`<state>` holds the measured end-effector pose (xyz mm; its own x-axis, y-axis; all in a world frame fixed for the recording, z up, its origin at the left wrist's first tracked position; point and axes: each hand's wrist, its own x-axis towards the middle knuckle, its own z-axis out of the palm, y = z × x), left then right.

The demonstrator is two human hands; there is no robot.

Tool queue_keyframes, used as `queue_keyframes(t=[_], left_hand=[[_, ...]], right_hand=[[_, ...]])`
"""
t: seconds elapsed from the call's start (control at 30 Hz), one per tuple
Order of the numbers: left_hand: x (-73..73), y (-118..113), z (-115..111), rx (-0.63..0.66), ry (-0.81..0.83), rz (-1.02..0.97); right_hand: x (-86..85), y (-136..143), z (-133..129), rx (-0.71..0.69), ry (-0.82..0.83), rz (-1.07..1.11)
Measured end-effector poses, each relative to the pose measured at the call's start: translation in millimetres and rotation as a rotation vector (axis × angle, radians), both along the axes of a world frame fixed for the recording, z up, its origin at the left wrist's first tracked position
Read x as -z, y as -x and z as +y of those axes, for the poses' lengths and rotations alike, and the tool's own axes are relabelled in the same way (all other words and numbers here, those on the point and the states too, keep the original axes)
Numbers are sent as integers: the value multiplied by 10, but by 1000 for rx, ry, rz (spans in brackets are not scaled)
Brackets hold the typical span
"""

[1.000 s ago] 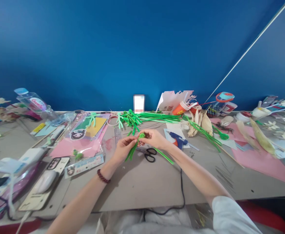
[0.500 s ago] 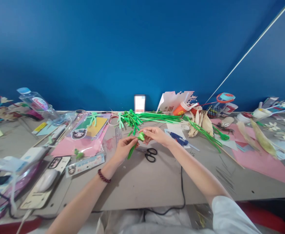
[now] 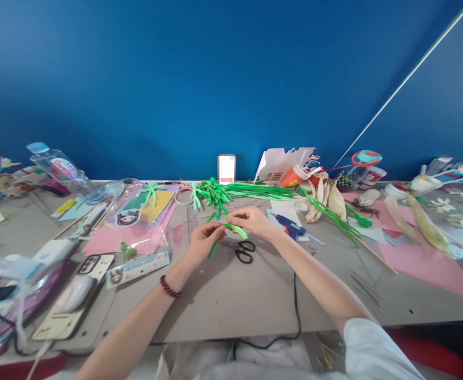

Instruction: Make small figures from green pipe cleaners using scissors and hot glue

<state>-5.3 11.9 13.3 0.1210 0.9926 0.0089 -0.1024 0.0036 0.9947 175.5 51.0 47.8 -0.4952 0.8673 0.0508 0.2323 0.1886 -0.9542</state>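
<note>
Between my two hands is a piece of green pipe cleaner (image 3: 237, 230), with a light green end sticking out to the right and a darker stem hanging below. My left hand (image 3: 207, 236) pinches it at the stem side. On its right part, the fingertips of my right hand (image 3: 247, 219) are closed. Black-handled scissors (image 3: 244, 252) lie on the table just below my hands. Behind them is a pile of bent green pipe cleaners (image 3: 214, 194), with long straight green ones (image 3: 261, 190) stretching to the right.
A blue glue gun (image 3: 290, 227) lies right of my right hand. Pink sheets (image 3: 112, 232) and a phone (image 3: 67, 306) are on the left. Dried husks (image 3: 326, 200), green stems and orange cups (image 3: 294, 176) stand or lie at the right. A black cable (image 3: 296, 306) crosses the table's front edge.
The light green part between my hands has unfolded or turned, and now extends to the right and downward. My right fingers have shifted slightly; my left hand has barely moved.
</note>
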Motion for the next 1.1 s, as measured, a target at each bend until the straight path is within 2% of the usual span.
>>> queue_keyframes(t=[0.13, 0.23, 0.37, 0.53, 0.7, 0.87, 1.0, 1.1], left_hand=[[-5, 5, 14, 20, 49, -58], [5, 5, 18, 30, 81, -97], [5, -3, 5, 37, 91, -122], [-30, -3, -16, 83, 69, -62], [-2, 6, -6, 100, 87, -42], [-7, 64, 36, 200, 194, -171], [-52, 194, 103, 353, 385, -362], [-71, 249, 118, 348, 389, -459]], right_hand=[[-37, -12, -11, 79, -342, -99], [-118, -29, -57, -36, -552, -132], [-188, -51, -98, -148, -683, -220], [-264, -91, -110, -283, -672, -310], [-307, -155, -119, -373, -603, -391], [-292, -170, -100, -374, -555, -385], [-301, -149, -76, -309, -542, -262], [-294, -133, -73, -232, -506, -123]])
